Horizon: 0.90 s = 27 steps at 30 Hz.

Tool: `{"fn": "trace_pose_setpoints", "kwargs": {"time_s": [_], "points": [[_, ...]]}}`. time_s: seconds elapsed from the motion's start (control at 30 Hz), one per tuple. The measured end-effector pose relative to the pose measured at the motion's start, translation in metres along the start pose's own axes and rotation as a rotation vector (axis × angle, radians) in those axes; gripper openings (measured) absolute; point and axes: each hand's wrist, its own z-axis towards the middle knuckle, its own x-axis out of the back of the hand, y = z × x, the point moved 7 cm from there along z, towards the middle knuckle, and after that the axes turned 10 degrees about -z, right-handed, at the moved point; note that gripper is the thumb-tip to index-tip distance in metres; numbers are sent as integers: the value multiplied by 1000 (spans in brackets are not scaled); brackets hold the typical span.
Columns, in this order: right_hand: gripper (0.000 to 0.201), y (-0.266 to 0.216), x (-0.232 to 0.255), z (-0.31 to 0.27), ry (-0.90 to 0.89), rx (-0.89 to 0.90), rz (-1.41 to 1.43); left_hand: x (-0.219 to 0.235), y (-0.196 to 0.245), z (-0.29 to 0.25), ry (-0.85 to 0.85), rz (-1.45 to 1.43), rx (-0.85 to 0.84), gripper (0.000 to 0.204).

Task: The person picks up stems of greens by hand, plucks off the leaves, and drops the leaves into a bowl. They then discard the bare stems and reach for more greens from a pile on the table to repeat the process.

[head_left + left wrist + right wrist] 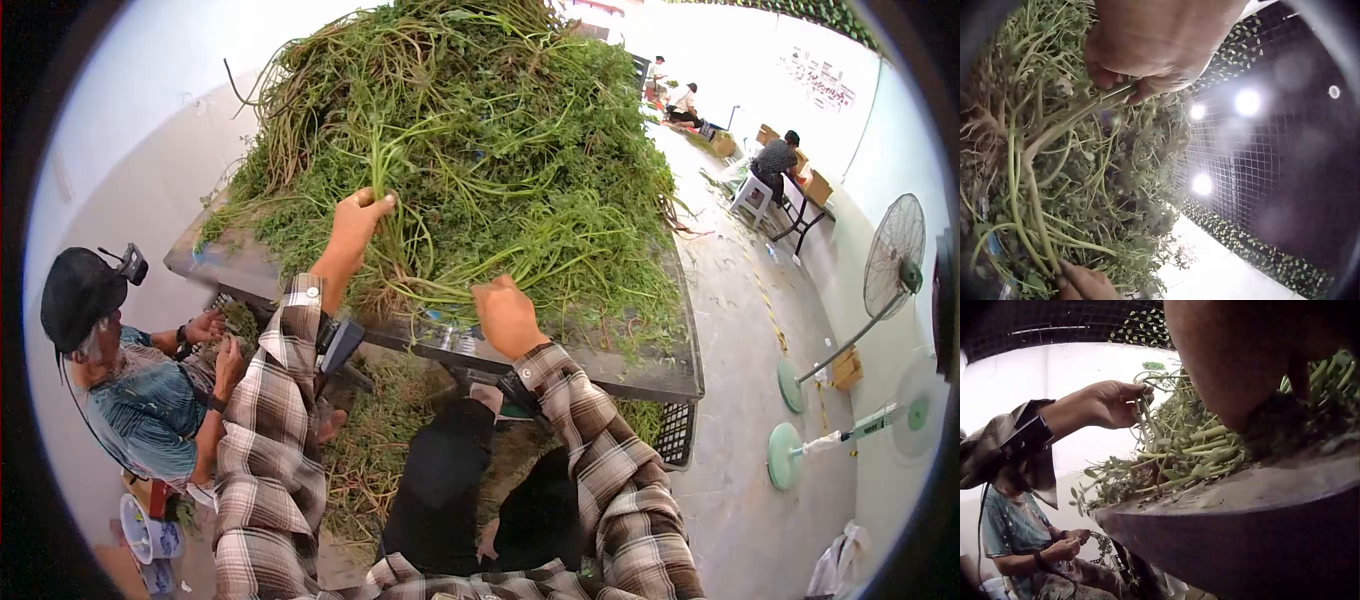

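Observation:
A big heap of leafy green plants with long stems covers the dark table. At the heap's near left, my left hand pinches a few green stems between thumb and fingers; the left wrist view shows the grip on a stem that forks near the brown roots. My right hand is at the table's front edge, holding the lower ends of several stems between thumb and fingers. In the right wrist view its own fingers are mostly dark and hidden.
Left of me sits another person handling a small bunch of greens. More plants lie under the table beside a black crate. Standing fans are at the right, and people work at a far table.

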Motion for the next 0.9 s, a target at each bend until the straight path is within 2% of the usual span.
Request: {"fn": "trace_pose_setpoints", "kwargs": {"time_s": [0.03, 0.07, 0.23, 0.3, 0.33, 0.37, 0.43, 0.47, 0.5, 0.57, 0.6, 0.63, 0.7, 0.77, 0.87, 0.9], "points": [[15, 2, 4, -2, 92, -7, 44, -3, 3, -3, -42, -18, -27, 27], [15, 3, 5, 1, 31, -27, 105, -5, 8, -7, -71, 17, -38, 27], [23, 0, 54, 13, 34, -102, 207, -15, 22, -30, -117, 43, -105, 27], [23, -4, 79, 24, 141, -57, 405, -23, 18, -34, -184, 38, -125, 27], [27, -4, 84, 32, 76, -81, 587, -24, 18, -37, -194, 104, -121, 26], [27, -7, 87, 38, 76, -79, 585, -25, 14, -38, -193, 103, -123, 26], [29, -11, 89, 50, 109, -136, 915, -30, 19, -44, -223, 104, -325, 26], [29, -13, 83, 56, 45, -199, 1012, -32, 18, -45, -246, 101, -239, 27], [29, -16, 83, 62, 48, -195, 1010, -32, 22, -48, -245, 100, -244, 27], [28, -24, 72, 73, -91, -263, 1217, -36, 14, -55, -274, 114, -40, 29], [25, -27, 67, 77, -139, -297, 1279, -40, 23, -60, -268, 136, -149, 29], [25, -29, 67, 80, -141, -292, 1280, -37, 19, -60, -263, 138, -151, 29], [21, -25, 59, 80, -109, -451, 1507, -33, 14, -57, -200, 264, -318, 30], [18, -26, 58, 79, -100, -435, 1536, -25, 4, -54, -184, 241, -354, 28], [16, -26, 58, 74, -64, -456, 1593, -23, -25, -58, -259, 90, 79, 25], [16, -25, 56, 73, -68, -454, 1590, -22, -30, -59, -256, 86, 78, 25]]}}
